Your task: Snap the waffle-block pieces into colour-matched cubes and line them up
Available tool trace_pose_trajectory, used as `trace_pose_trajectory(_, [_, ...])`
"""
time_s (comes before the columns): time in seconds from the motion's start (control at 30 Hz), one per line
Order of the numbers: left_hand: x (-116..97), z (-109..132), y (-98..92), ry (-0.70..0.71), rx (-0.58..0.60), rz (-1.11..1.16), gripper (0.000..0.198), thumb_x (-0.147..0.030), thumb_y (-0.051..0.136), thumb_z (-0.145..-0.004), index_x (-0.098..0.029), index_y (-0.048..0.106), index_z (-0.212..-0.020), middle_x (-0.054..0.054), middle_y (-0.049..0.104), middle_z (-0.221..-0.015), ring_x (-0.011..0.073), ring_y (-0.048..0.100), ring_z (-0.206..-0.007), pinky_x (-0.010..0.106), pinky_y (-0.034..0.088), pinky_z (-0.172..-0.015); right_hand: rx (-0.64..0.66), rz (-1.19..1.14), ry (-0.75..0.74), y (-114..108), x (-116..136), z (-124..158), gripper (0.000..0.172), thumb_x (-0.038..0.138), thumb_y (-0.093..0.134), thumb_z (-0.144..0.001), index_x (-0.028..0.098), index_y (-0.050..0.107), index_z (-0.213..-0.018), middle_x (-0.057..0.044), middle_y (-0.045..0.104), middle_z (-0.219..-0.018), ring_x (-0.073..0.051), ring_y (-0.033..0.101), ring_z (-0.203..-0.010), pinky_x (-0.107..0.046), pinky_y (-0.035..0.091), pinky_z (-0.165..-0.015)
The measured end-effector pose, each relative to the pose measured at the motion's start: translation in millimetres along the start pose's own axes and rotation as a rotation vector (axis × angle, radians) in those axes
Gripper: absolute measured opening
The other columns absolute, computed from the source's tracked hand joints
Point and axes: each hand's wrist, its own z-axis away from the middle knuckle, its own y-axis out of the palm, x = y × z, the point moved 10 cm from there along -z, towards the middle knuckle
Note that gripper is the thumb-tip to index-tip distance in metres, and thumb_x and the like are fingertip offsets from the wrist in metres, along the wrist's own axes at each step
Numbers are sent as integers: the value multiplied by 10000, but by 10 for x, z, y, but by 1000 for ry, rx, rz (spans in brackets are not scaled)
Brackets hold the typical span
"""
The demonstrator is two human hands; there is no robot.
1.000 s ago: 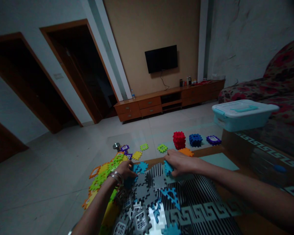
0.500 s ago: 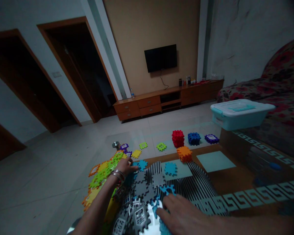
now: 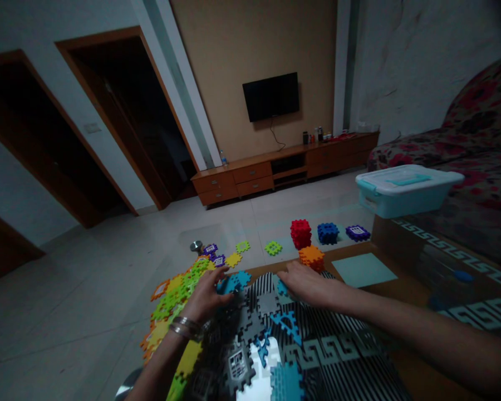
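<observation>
While the left hand (image 3: 206, 298) and the right hand (image 3: 307, 284) were held low over a mat of interlocking foam puzzle pieces (image 3: 254, 328), a pale blue plastic storage box (image 3: 404, 197) was seen off to the right, beside a floral sofa (image 3: 476, 133). Its lid was closed, so nothing inside could be made out. The left hand, circled by metal bangles (image 3: 184, 327), was spread with curved fingers over a blue gear-edged piece (image 3: 234, 282), though whether that piece was gripped could not be told. The right hand was laid flat and open, just beside a small blue piece (image 3: 282, 288). The mat was made of soft grey, white and blue pieces with toothed edges, and it was laid on a black-and-white striped sheet (image 3: 338, 301) on the tabletop (image 3: 413, 295). Loose yellow and green pieces (image 3: 171, 298) were heaped on the tiled floor (image 3: 79, 289), and a red foam cube (image 3: 301, 234) and a blue foam cube (image 3: 328, 233) were placed beyond the tabletop, while an orange foam cube (image 3: 311, 258) stood at its far edge.
</observation>
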Motion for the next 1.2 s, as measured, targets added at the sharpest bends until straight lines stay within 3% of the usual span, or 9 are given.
trace_pose_trajectory(0.13, [-471, 601, 241, 208, 40, 177, 713, -165, 657, -675, -313, 438, -1338, 58, 552, -1275, 243, 515, -1164, 436, 420, -1023, 10, -5, -26, 24, 45, 55, 227, 93, 545, -837, 99, 628, -1048, -181, 623, -1043, -255, 564, -938, -349, 429, -768])
trace_pose_trajectory(0.23, [-793, 960, 693, 403, 128, 259, 805, -142, 661, -673, -354, 361, -1390, 72, 507, -1310, 263, 485, -1190, 485, 410, -1028, 8, -3, -42, 37, 60, 53, 196, 92, 529, -836, 94, 634, -1002, -188, 615, -1028, -256, 556, -921, -349, 423, -748])
trace_pose_trajectory(0.33, [-860, 1068, 1248, 475, 212, 144, 892, -194, 765, -565, -267, 412, -1380, 128, 544, -1225, 315, 520, -1083, 516, 468, -929, -7, -10, -68, 36, 67, 60, 184, 123, 590, -797, 87, 628, -974, -186, 609, -1007, -258, 544, -912, -351, 417, -753])
trace_pose_trajectory(0.43, [-766, 1037, 1590, 484, 231, 89, 868, -294, 792, -589, -212, 433, -1375, 157, 571, -1160, 318, 537, -1028, 500, 478, -895, -42, -32, -86, -1, 63, 110, 230, 167, 619, -778, 96, 603, -996, -166, 592, -1006, -252, 527, -919, -344, 415, -772])
trace_pose_trajectory(0.5, [-715, 1052, 1634, 533, 198, 121, 904, -371, 801, -613, -233, 387, -1404, 149, 568, -1166, 303, 542, -1025, 469, 475, -901, -78, -45, -82, -58, 66, 189, 268, 181, 602, -782, 106, 578, -1038, -156, 574, -1021, -252, 511, -934, -348, 412, -791])
trace_pose_trajectory(0.67, [-512, 1186, 1439, 541, 92, 175, 841, -402, 765, -665, -301, 366, -1399, 106, 565, -1174, 282, 547, -1031, 447, 476, -924, -112, -205, -198, -216, 325, 607, 322, 200, 594, -766, 166, 536, -1080, -109, 535, -1034, -241, 487, -943, -354, 414, -823])
trace_pose_trajectory(0.87, [-102, 1215, 1299, 293, 118, 317, 576, -159, 365, -884, -319, 314, -1436, 118, 523, -1340, 253, 499, -1229, 486, 428, -1042, 60, -322, -305, -167, 828, 1047, 278, 191, 597, -814, 185, 551, -1088, -103, 560, -1110, -240, 498, -1006, -336, 421, -882])
trace_pose_trajectory(1.03, [157, 1185, 1522, 182, 40, 388, 545, -186, 440, -821, -247, 449, -1362, 129, 512, -1378, 315, 467, -1276, 540, 403, -1066, 6, -253, -384, -134, 1013, 1065, 362, 214, 683, -780, 133, 569, -1115, -141, 593, -1107, -282, 523, -975, -387, 429, -852])
trace_pose_trajectory(1.2, [20, 1168, 1696, 184, 57, 387, 530, -161, 487, -779, -252, 520, -1300, 117, 564, -1317, 304, 500, -1238, 547, 357, -1095, -25, -199, -398, 53, 775, 998, 357, 199, 679, -779, 161, 568, -1117, -104, 584, -1070, -274, 508, -961, -391, 417, -809])
